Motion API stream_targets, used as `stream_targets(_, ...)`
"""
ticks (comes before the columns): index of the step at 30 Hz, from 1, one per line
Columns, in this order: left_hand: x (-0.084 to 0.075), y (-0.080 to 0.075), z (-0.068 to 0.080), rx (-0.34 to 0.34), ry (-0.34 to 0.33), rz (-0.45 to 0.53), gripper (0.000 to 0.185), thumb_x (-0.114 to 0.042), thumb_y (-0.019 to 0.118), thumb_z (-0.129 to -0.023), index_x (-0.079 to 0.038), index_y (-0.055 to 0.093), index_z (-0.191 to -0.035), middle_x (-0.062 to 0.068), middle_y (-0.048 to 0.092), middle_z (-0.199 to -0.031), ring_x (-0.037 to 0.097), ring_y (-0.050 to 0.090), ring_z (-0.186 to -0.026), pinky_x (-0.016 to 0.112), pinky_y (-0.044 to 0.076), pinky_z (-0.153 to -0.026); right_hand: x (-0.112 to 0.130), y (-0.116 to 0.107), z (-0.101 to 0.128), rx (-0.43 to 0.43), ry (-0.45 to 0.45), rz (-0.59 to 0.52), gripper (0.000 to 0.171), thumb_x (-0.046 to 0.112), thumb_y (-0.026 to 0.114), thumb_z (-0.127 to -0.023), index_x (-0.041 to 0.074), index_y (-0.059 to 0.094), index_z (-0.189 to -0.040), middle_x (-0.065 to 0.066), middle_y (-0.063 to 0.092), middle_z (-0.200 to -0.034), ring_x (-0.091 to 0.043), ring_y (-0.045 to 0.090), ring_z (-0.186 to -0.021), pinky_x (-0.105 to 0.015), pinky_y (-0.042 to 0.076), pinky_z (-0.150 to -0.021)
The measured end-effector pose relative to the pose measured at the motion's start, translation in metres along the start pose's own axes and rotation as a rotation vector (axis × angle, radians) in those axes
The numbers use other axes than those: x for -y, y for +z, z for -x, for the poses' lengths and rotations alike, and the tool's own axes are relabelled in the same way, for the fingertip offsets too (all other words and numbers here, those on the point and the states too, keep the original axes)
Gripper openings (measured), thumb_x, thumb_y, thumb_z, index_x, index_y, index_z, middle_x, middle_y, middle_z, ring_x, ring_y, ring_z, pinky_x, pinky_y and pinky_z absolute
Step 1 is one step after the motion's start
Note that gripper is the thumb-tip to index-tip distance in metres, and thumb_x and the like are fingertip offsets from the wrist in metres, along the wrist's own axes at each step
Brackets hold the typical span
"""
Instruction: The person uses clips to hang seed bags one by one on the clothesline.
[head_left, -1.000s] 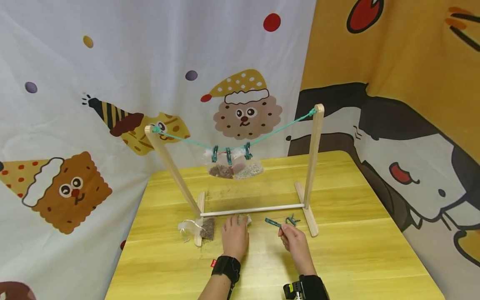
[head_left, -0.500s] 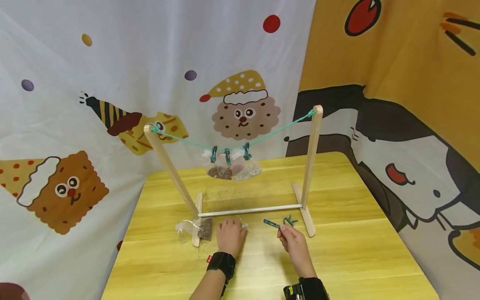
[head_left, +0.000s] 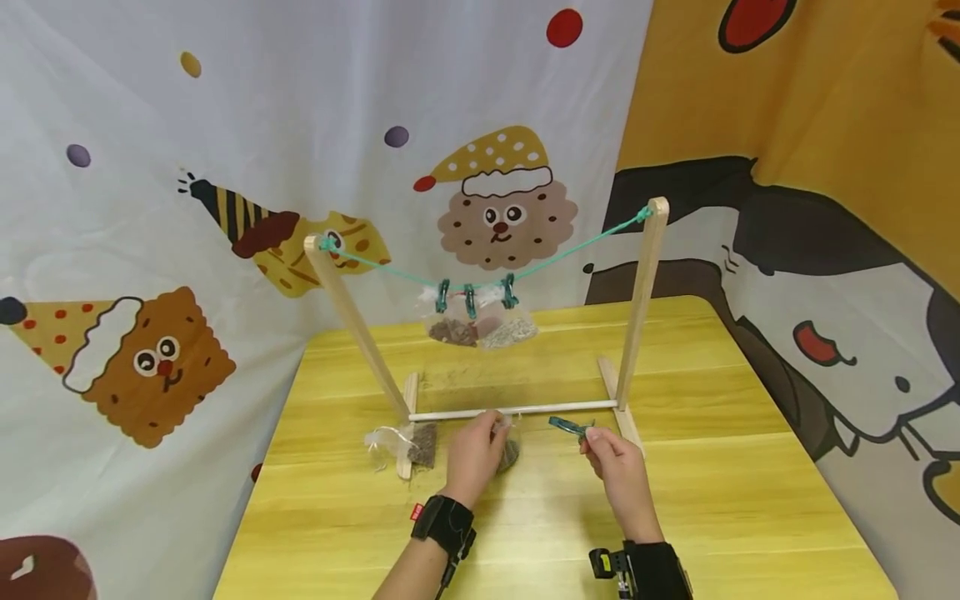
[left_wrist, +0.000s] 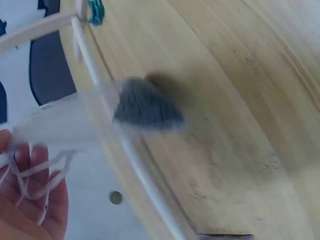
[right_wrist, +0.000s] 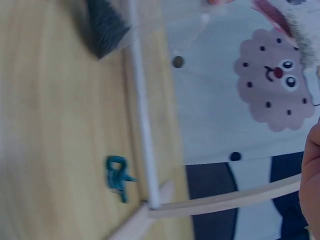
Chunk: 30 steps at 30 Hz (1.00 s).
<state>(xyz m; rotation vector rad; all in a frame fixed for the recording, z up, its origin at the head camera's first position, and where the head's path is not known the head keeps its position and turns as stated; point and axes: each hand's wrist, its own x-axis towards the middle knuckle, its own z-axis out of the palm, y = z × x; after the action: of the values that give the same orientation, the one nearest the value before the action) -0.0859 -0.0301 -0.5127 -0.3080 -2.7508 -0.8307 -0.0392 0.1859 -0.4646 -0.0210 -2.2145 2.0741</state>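
My left hand (head_left: pixel 472 457) pinches the top of a small clear bag (left_wrist: pixel 145 106) with dark grains in its bottom corner. White string (left_wrist: pixel 60 162) loops across the fingers in the left wrist view. The bag hangs over the table in front of the stand's white crossbar (head_left: pixel 540 409). Between thumb and fingers, my right hand (head_left: pixel 621 479) holds a teal clothespin (head_left: pixel 567 426), to the right of that bag. On the stand's green cord, several teal clothespins (head_left: pixel 470 302) hold bags of brown (head_left: pixel 453 332) and pale grains (head_left: pixel 512 333).
Another grain-filled bag (head_left: pixel 423 445) lies by the stand's left foot. A loose teal clothespin (right_wrist: pixel 118 175) lies on the table near the right foot. Wooden posts (head_left: pixel 642 300) rise at both sides. Patterned cloth (head_left: pixel 300 125) hangs behind the table. Dark crumbs are scattered on the tabletop.
My left hand has lifted the bag off the table, first moving slightly left, then up and right. The right hand still holds its clothespin, and the head view has shifted a little.
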Motion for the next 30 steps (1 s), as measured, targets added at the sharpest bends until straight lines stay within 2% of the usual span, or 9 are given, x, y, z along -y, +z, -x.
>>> stream_targets(1, -0.004, -0.002, 0.000, 0.011, 0.015, 0.021, 0.013, -0.031, 0.051, -0.091, -0.023, 0.058, -0.097, -0.011, 0.050, -0.070, 0.004, 0.041, -0.051, 0.021, 0.032, -0.044, 0.001, -0.003, -0.002, -0.009, -0.015, 0.014, 0.032, 0.025, 0.047, -0.094, 0.001, 0.057, -0.075, 0.000, 0.041, -0.061, -0.007, 0.036, -0.055, -0.019, 0.035, -0.049)
stream_targets(3, -0.011, -0.005, 0.000, 0.025, 0.047, 0.049, 0.017, -0.029, 0.052, -0.091, -0.022, 0.059, -0.104, -0.011, 0.055, -0.076, 0.001, 0.046, -0.056, 0.020, 0.036, -0.047, 0.007, -0.008, -0.004, -0.023, -0.044, 0.048, 0.031, 0.027, 0.048, -0.093, 0.003, 0.058, -0.074, -0.001, 0.041, -0.060, -0.009, 0.037, -0.055, -0.019, 0.035, -0.049)
stream_targets(7, -0.025, -0.013, -0.001, 0.022, 0.103, 0.062, 0.014, -0.030, 0.055, -0.089, -0.024, 0.062, -0.099, -0.013, 0.057, -0.081, 0.000, 0.049, -0.065, 0.018, 0.040, -0.054, 0.022, -0.018, -0.007, -0.016, -0.096, 0.120, 0.029, 0.028, 0.047, -0.093, 0.007, 0.057, -0.077, -0.006, 0.050, -0.069, -0.014, 0.049, -0.068, -0.018, 0.046, -0.064)
stream_targets(13, -0.046, -0.034, -0.007, 0.014, 0.197, 0.118, 0.012, -0.032, 0.054, -0.088, -0.026, 0.061, -0.095, -0.016, 0.052, -0.085, -0.001, 0.047, -0.072, 0.016, 0.041, -0.059, 0.049, -0.030, -0.012, -0.060, -0.168, 0.238, 0.025, 0.025, 0.047, -0.094, 0.011, 0.060, -0.078, -0.005, 0.053, -0.072, -0.017, 0.046, -0.066, -0.023, 0.041, -0.059)
stream_targets(19, -0.065, -0.057, -0.017, -0.049, 0.283, 0.180, 0.010, -0.028, 0.056, -0.088, -0.024, 0.060, -0.096, -0.014, 0.052, -0.090, -0.002, 0.048, -0.077, 0.014, 0.041, -0.064, 0.067, -0.038, -0.019, -0.058, -0.213, 0.294, 0.023, 0.023, 0.048, -0.093, 0.011, 0.062, -0.079, -0.003, 0.060, -0.077, -0.017, 0.054, -0.074, -0.021, 0.045, -0.070)
stream_targets(22, -0.075, -0.071, -0.025, -0.096, 0.335, 0.185, 0.010, -0.026, 0.058, -0.087, -0.022, 0.061, -0.096, -0.012, 0.055, -0.091, -0.002, 0.051, -0.080, 0.013, 0.042, -0.068, 0.075, -0.042, -0.024, -0.043, -0.254, 0.352, 0.022, 0.023, 0.048, -0.093, 0.012, 0.062, -0.079, -0.002, 0.060, -0.077, -0.016, 0.052, -0.070, -0.022, 0.043, -0.066)
stream_targets(25, -0.085, -0.086, -0.035, -0.136, 0.375, 0.161, 0.010, -0.025, 0.060, -0.086, -0.020, 0.062, -0.094, -0.011, 0.058, -0.090, -0.002, 0.052, -0.079, 0.013, 0.042, -0.068, 0.085, -0.046, -0.030, -0.027, -0.302, 0.395, 0.020, 0.021, 0.049, -0.093, 0.014, 0.061, -0.079, 0.000, 0.051, -0.064, -0.014, 0.043, -0.057, -0.023, 0.036, -0.053)
stream_targets(30, -0.102, -0.110, -0.059, -0.199, 0.452, 0.104, 0.011, -0.025, 0.062, -0.084, -0.018, 0.064, -0.092, -0.010, 0.060, -0.089, 0.003, 0.051, -0.083, 0.015, 0.040, -0.075, 0.107, -0.054, -0.042, -0.001, -0.434, 0.478, 0.013, 0.015, 0.052, -0.091, 0.017, 0.062, -0.082, 0.002, 0.037, -0.056, -0.011, 0.031, -0.046, -0.026, 0.026, -0.042)
